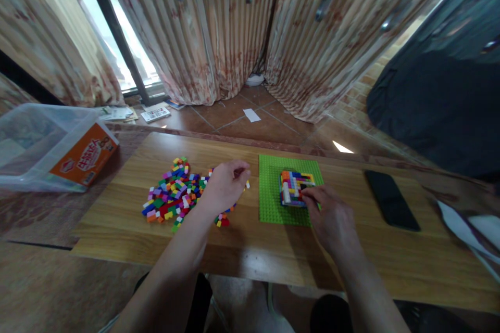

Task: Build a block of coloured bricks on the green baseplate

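Over the right edge of a pile of loose toy bricks (172,195) is my left hand (226,184), its fingers curled together; whatever they may hold is too small to make out. A green baseplate (269,187) lies to the right of the pile. On it stands a low, many-coloured brick structure (291,190) with a dark gap in its middle. My right hand (330,213) reaches in from the right, thumb and fingertips pinched at the structure's right part. What sits between those fingertips, if anything, is hidden.
A wooden table (242,250) carries everything. A black phone (391,200) lies on the right, with white papers (464,229) beyond it. At the far left stands a clear plastic bin (42,119) with an orange label. Curtains (219,36) hang behind.
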The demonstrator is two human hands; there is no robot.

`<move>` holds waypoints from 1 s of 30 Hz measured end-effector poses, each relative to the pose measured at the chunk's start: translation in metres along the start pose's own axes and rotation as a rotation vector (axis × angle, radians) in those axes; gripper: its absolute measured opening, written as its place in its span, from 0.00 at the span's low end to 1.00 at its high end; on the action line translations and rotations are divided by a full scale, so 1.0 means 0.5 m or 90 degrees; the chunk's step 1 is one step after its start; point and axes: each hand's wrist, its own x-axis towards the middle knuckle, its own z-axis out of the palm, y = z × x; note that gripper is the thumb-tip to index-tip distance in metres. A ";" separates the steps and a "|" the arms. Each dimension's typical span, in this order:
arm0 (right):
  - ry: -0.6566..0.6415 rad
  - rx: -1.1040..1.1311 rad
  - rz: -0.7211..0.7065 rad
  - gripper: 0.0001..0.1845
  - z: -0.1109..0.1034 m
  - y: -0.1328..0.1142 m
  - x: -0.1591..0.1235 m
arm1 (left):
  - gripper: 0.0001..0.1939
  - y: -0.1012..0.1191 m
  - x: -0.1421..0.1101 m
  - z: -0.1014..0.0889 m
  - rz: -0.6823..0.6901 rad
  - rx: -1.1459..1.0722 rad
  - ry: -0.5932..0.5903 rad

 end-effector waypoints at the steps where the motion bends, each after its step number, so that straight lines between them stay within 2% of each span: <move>1: 0.008 0.004 0.001 0.14 0.001 0.000 0.000 | 0.10 0.001 0.000 0.000 0.000 0.009 0.002; 14: -0.010 0.116 0.113 0.11 -0.009 0.005 -0.003 | 0.10 0.011 -0.003 -0.005 0.001 0.066 -0.020; 22: 0.012 0.194 0.242 0.12 -0.007 0.013 0.005 | 0.09 0.013 -0.003 -0.005 -0.002 0.073 -0.019; 30: 0.037 0.222 0.275 0.13 0.002 0.013 0.008 | 0.10 0.014 -0.004 -0.006 0.014 0.093 -0.017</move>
